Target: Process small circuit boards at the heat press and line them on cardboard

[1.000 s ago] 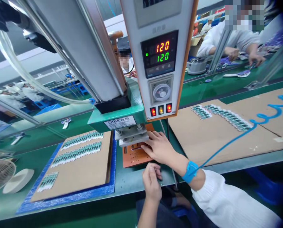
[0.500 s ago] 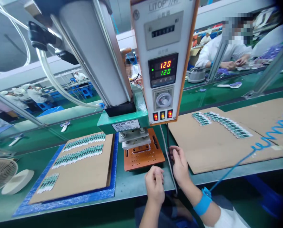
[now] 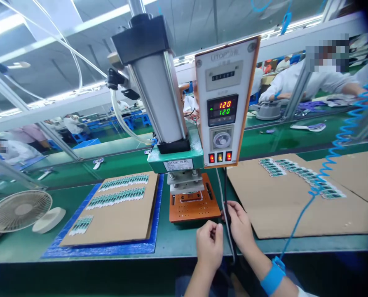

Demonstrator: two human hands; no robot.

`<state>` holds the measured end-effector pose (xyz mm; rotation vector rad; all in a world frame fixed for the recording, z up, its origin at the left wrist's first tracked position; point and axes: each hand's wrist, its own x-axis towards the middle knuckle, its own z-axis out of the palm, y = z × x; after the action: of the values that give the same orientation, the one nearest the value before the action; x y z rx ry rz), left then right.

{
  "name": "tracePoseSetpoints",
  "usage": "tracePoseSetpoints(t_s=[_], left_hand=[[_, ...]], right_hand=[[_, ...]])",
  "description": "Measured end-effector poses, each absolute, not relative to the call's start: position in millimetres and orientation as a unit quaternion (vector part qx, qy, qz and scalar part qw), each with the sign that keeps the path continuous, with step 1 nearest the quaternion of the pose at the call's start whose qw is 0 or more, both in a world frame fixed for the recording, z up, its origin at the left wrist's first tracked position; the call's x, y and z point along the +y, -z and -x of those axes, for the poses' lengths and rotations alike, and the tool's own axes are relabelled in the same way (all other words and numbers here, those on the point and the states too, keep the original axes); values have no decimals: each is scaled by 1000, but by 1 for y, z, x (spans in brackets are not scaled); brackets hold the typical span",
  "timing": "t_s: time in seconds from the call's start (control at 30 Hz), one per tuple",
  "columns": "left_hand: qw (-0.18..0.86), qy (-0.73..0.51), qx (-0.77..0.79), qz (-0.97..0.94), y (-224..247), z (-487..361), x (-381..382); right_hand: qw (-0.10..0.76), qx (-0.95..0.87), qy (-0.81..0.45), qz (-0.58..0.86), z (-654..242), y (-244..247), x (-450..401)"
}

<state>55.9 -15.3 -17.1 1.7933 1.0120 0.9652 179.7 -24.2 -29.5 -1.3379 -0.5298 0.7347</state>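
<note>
My left hand (image 3: 209, 245) is curled into a loose fist in front of the heat press, thumb against the bent fingers, with nothing visible in it. Just right of the press base, my right hand (image 3: 240, 226) has its fingers extended and slightly bent beside a black cable (image 3: 226, 189); some fingertips are hidden. It wears a blue wrist strap (image 3: 273, 275) with a coiled blue cord (image 3: 327, 165). The orange perforated base plate (image 3: 194, 210) of the press lies beyond both hands. Above it hangs the metal pressing head (image 3: 186, 182), apart from my hands.
Left of the press, rows of green-and-white strips (image 3: 117, 198) lie on a cardboard sheet (image 3: 125, 225) over a blue mat (image 3: 109, 249). More strips (image 3: 307, 175) lie on cardboard (image 3: 273, 210) at right. A control box (image 3: 223, 82) reads 120 twice. A fan (image 3: 19, 210) stands left; co-workers sit beyond.
The view has tilted up and shifted left, so the press sits lower and further right. My hands keep nearly the same pose beside the press.
</note>
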Motion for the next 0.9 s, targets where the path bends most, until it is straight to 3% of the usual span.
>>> tracePoseSetpoints(t_s=[0.9], left_hand=[[439, -319, 476, -692, 8, -57, -19]], right_hand=[[633, -243, -352, 646, -185, 38, -27]])
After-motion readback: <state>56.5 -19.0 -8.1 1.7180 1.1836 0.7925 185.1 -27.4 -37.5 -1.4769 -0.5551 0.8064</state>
